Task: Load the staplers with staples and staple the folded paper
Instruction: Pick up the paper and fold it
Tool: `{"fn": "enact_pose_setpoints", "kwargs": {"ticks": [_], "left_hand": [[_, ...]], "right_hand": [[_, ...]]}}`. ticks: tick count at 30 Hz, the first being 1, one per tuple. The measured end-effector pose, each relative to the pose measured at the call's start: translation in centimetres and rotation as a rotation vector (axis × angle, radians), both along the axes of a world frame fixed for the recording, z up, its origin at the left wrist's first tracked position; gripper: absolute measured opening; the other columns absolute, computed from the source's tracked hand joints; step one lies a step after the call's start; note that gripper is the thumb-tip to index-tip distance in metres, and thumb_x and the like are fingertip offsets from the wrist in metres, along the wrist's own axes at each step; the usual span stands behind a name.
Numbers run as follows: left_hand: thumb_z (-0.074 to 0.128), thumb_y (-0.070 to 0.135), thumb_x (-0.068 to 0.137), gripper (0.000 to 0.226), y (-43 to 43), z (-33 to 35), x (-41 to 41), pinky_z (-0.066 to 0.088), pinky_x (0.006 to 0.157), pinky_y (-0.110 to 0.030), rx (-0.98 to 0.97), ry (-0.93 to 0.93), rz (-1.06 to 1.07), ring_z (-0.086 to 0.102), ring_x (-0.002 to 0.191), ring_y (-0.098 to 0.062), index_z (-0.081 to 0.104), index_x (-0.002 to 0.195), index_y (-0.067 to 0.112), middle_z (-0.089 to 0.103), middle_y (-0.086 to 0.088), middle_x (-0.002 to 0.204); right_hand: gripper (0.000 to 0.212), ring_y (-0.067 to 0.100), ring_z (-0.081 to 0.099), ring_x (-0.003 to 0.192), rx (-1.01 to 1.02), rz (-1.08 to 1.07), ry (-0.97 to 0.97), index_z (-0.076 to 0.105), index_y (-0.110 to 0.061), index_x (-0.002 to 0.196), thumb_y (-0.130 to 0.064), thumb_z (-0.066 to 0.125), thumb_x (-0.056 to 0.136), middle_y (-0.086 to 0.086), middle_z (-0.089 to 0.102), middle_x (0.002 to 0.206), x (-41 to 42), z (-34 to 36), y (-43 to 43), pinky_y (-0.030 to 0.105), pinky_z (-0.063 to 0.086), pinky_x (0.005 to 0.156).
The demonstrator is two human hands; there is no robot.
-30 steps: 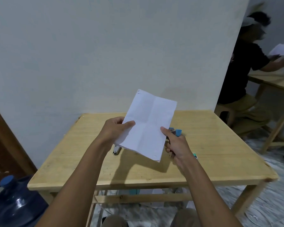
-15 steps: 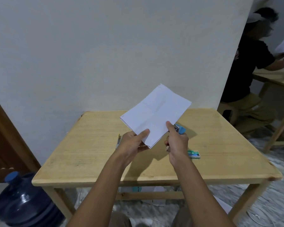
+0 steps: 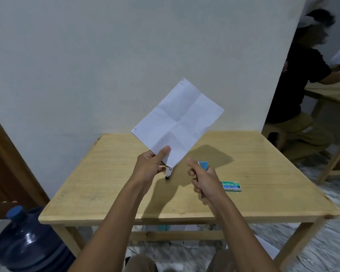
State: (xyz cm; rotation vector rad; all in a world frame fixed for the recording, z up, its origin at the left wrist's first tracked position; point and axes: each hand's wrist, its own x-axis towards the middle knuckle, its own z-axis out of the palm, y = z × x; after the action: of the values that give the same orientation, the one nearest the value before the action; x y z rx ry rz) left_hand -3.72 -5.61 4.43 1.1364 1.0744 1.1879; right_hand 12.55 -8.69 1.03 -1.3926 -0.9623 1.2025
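Observation:
My left hand (image 3: pixel 152 163) pinches the lower corner of a white creased sheet of paper (image 3: pixel 178 122), which stands up tilted over the wooden table (image 3: pixel 106 173). My right hand (image 3: pixel 202 180) is closed around a small blue stapler (image 3: pixel 203 165), a short way right of the paper's corner and not touching it. A second, white stapler (image 3: pixel 168 172) lies on the table just under my left hand, partly hidden by it. A green box of staples (image 3: pixel 231 185) lies on the table to the right of my right hand.
The table's far edge meets a white wall. A blue water jug (image 3: pixel 28 244) stands on the floor at the left. Another person (image 3: pixel 296 75) sits at a second table (image 3: pixel 334 93) at the far right. Papers lie on the floor under the table.
The paper has turned and risen, now held by my left hand alone. My right hand has let go of the sheet and dropped to the right with the blue stapler.

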Motion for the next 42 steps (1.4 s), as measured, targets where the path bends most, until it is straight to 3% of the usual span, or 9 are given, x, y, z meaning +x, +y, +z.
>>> {"fn": "enact_pose_setpoints", "kwargs": {"ticks": [5, 8, 12, 17, 21, 26, 33, 38, 42], "left_hand": [[0.071, 0.034, 0.088, 0.029, -0.3, -0.2, 0.5, 0.048, 0.066, -0.027, 0.01, -0.003, -0.027, 0.061, 0.067, -0.015, 0.073, 0.097, 0.007, 0.074, -0.001, 0.082], [0.071, 0.033, 0.088, 0.023, -0.3, -0.3, 0.3, 0.047, 0.062, -0.025, 0.007, 0.005, -0.019, 0.051, 0.058, -0.014, 0.071, 0.088, 0.01, 0.066, 0.004, 0.068], [0.069, 0.028, 0.091, 0.024, -0.3, -0.2, -0.2, 0.044, 0.059, -0.024, 0.035, 0.016, -0.02, 0.048, 0.05, -0.011, 0.065, 0.071, 0.014, 0.058, 0.01, 0.054], [0.07, 0.03, 0.089, 0.023, -0.5, 0.1, -0.1, 0.043, 0.063, -0.026, 0.075, 0.044, -0.063, 0.049, 0.051, -0.01, 0.068, 0.075, 0.012, 0.061, 0.006, 0.061], [0.07, 0.036, 0.088, 0.029, -0.7, -0.2, -0.1, 0.042, 0.066, -0.028, 0.111, 0.108, -0.084, 0.049, 0.056, -0.01, 0.07, 0.078, 0.008, 0.06, -0.003, 0.07], [0.07, 0.039, 0.087, 0.033, -0.6, -0.6, -0.3, 0.04, 0.066, -0.029, 0.127, 0.129, -0.1, 0.045, 0.063, -0.015, 0.072, 0.079, 0.007, 0.059, -0.005, 0.073], [0.071, 0.038, 0.087, 0.03, -0.8, -0.8, -0.1, 0.037, 0.064, -0.026, 0.093, 0.118, -0.087, 0.039, 0.065, -0.018, 0.071, 0.076, 0.01, 0.051, -0.004, 0.069], [0.071, 0.039, 0.086, 0.037, -0.7, -0.8, -0.3, 0.038, 0.065, -0.028, 0.077, 0.126, -0.092, 0.04, 0.062, -0.017, 0.07, 0.077, 0.003, 0.055, -0.005, 0.069], [0.072, 0.039, 0.086, 0.047, -0.8, -0.9, -0.4, 0.037, 0.066, -0.03, 0.072, 0.108, -0.093, 0.04, 0.06, -0.016, 0.069, 0.089, -0.007, 0.057, -0.009, 0.076]], "right_hand": [[0.039, 0.013, 0.019, 0.045, 0.095, 0.101, 0.02, 0.056, -0.015, 0.082, -0.05, 0.075, 0.08, -0.001, 0.022, 0.055, -1.7, -0.5, -0.1, 0.025, 0.019, 0.043], [0.03, 0.011, 0.021, 0.044, 0.143, 0.083, -0.009, 0.058, -0.012, 0.085, -0.039, 0.073, 0.085, -0.005, 0.024, 0.052, -1.8, -0.7, 0.2, 0.024, 0.023, 0.042], [0.022, 0.011, 0.022, 0.046, 0.186, 0.18, 0.013, 0.058, -0.015, 0.081, -0.031, 0.072, 0.087, 0.007, 0.029, 0.065, -1.7, -0.6, -0.3, 0.023, 0.022, 0.042], [0.012, 0.003, 0.03, 0.042, 0.241, 0.331, 0.004, 0.057, -0.016, 0.088, -0.02, 0.068, 0.092, -0.014, 0.038, 0.049, -1.5, 0.0, -1.5, 0.018, 0.028, 0.043], [0.013, -0.003, 0.043, 0.045, 0.288, 0.361, -0.004, 0.055, -0.016, 0.089, -0.008, 0.065, 0.092, -0.019, 0.047, 0.051, -1.7, -0.1, -1.3, 0.009, 0.035, 0.049], [0.017, 0.007, 0.03, 0.045, 0.27, 0.363, 0.052, 0.052, -0.018, 0.084, -0.024, 0.068, 0.085, -0.013, 0.039, 0.05, -2.2, -0.4, -1.0, 0.022, 0.026, 0.048], [0.062, 0.013, 0.031, 0.041, 0.258, 0.411, 0.141, 0.051, 0.004, 0.089, -0.056, 0.053, 0.073, 0.004, 0.036, 0.043, -2.6, -0.8, -0.4, 0.027, 0.029, 0.049], [0.049, 0.014, 0.033, 0.043, 0.257, 0.397, 0.099, 0.044, -0.01, 0.067, -0.053, 0.043, 0.089, 0.004, 0.037, 0.046, -2.4, -0.3, -0.7, 0.021, 0.029, 0.047], [0.041, 0.015, 0.033, 0.045, 0.257, 0.361, 0.126, 0.049, -0.014, 0.08, -0.052, 0.045, 0.094, 0.009, 0.036, 0.051, -2.5, -0.1, -1.1, 0.023, 0.029, 0.047]]}}
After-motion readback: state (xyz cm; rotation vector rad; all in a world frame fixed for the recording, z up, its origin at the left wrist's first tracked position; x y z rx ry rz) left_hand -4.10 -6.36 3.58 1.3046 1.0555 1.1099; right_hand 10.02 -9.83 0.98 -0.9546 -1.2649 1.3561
